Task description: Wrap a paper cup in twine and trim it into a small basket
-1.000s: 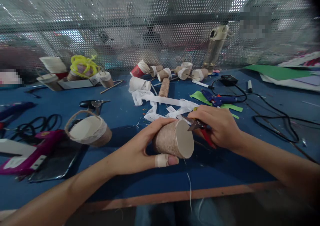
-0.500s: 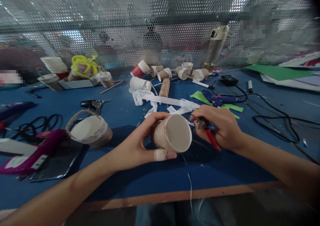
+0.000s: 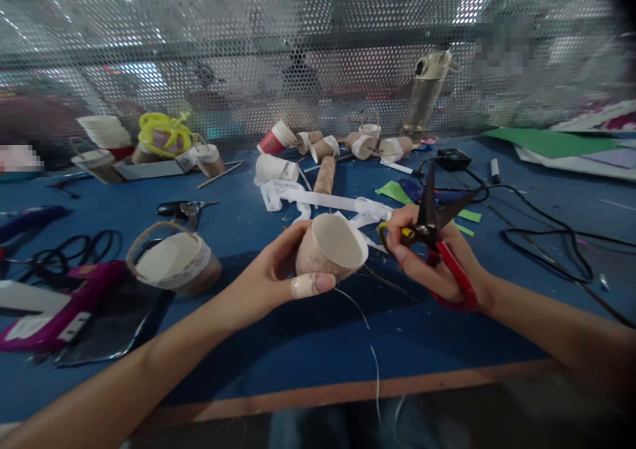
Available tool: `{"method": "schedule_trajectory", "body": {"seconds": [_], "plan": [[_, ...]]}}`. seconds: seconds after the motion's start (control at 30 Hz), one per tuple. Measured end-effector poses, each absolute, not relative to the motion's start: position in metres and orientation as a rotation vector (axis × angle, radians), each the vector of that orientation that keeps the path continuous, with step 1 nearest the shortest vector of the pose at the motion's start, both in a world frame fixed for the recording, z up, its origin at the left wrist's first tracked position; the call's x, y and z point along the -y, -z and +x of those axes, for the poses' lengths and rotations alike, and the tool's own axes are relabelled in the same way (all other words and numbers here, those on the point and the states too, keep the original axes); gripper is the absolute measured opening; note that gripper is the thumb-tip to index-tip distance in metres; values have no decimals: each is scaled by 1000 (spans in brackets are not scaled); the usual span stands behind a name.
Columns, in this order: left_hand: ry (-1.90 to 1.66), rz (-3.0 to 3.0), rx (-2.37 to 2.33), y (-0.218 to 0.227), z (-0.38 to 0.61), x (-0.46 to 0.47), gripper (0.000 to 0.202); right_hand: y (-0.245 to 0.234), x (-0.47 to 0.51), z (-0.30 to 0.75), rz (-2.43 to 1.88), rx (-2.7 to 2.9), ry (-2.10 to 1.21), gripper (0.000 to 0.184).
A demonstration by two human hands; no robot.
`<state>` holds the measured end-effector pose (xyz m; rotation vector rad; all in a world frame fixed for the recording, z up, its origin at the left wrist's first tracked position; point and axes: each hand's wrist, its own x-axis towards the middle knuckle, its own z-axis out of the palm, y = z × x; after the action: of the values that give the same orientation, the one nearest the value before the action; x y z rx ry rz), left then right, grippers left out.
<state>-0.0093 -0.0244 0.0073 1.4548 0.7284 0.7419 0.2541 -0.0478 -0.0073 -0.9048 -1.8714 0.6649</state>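
Observation:
My left hand (image 3: 271, 273) grips a paper cup (image 3: 338, 240) wrapped on the outside in brown cord. The cup's open mouth tilts up and toward the right, and a bandage covers my thumb. In my right hand (image 3: 422, 273) is a pair of scissors (image 3: 428, 227) with red and yellow handles, its dark blades spread apart and pointing up, away from the cup. Thin threads hang below the cup. To the left stands a small cup basket (image 3: 203, 267) with a rope handle and white lace band.
White lace ribbon (image 3: 322, 199) lies behind the cup, near a twine roll (image 3: 325, 174). A purple glue gun (image 3: 74, 297) is at left, a blue one (image 3: 410, 187) with a black cable at right. A water bottle (image 3: 424, 104) stands before the perforated screen.
My right hand has moved slightly right and turned, bringing the scissors upright with blades spread. My left hand has shifted the cup a little left and tipped its mouth more upward.

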Motion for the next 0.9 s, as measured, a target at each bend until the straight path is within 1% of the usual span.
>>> {"method": "schedule_trajectory", "body": {"seconds": [0.1,0.27,0.5,0.63,0.9], "plan": [[-751,1442,-746,-7,-9,24,58,7,50,255,-889,1871,-716,15],[-731,1466,-726,-7,-11,24,53,8,50,255,-858,1868,-716,14],[-752,1495,-767,-7,-10,26,57,6,52,257,-837,1932,-707,21],[-760,1508,-790,-6,-9,26,62,9,50,257,-859,1971,-648,19],[-771,1482,-747,-6,-10,26,63,10,49,258,-876,1987,-615,16]]}}
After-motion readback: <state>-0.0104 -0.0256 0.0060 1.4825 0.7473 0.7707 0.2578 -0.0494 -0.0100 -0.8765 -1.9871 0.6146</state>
